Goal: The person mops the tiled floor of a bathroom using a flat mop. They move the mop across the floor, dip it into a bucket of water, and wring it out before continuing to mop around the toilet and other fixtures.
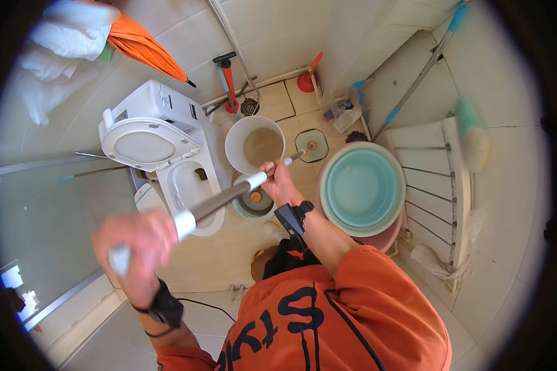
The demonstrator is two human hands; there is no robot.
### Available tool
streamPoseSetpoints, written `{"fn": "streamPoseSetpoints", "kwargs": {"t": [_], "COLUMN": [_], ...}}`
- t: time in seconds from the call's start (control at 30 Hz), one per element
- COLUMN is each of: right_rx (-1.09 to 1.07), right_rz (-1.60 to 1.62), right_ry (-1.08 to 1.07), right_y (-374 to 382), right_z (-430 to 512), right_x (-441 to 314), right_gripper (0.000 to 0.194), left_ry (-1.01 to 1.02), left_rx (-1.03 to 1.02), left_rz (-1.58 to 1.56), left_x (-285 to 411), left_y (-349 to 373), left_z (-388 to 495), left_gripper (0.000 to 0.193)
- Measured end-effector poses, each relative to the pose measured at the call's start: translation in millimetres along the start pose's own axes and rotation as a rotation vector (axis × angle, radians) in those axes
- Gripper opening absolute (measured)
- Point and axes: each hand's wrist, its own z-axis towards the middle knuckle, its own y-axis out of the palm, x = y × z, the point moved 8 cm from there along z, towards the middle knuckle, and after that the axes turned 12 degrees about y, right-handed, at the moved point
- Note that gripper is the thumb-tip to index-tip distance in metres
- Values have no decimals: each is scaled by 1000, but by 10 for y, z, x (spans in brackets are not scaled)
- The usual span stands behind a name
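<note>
My left hand (137,241), blurred, is closed around the upper end of a long metal pole (220,201) with white joints. Lower down the same pole, my right hand (278,181) grips it just past another white joint. The pole slants away to the floor, where its far end meets a flat grey-green plate (319,149) with cut corners and a pinkish ring; how they join is unclear. Beside my right hand stand a white bucket (232,153) of cloudy brownish water and, partly hidden beneath the pole, a spin-mop bucket (246,213) with an orange centre.
A toilet (185,178) with raised lid stands left of the buckets. To the right, a turquoise basin (363,188) sits in stacked tubs beside a white folded rack (462,185). A red plunger (305,82) and an orange umbrella (144,48) are near the far wall.
</note>
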Motion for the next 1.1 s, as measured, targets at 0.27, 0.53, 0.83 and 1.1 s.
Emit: {"fn": "streamPoseSetpoints", "kwargs": {"t": [0.27, 0.53, 0.83, 1.1], "right_rx": [110, 170, 233, 225], "right_rz": [-124, -286, -342, -321], "right_ry": [126, 77, 53, 51], "right_y": [-220, -930, -1717, -1912], "right_z": [-568, -336, -642, -975], "right_x": [636, 601, 948, 1391], "right_gripper": [14, 10, 9, 8], "left_ry": [355, 77, 43, 117], "left_rx": [-200, 99, 131, 125], "left_rz": [-257, 179, 209, 63], "left_x": [843, 570, 930, 1299], "left_y": [151, -7, -325, -648], "left_z": [-609, -1272, -2122, -2560], "left_gripper": [28, 12, 5, 7]}}
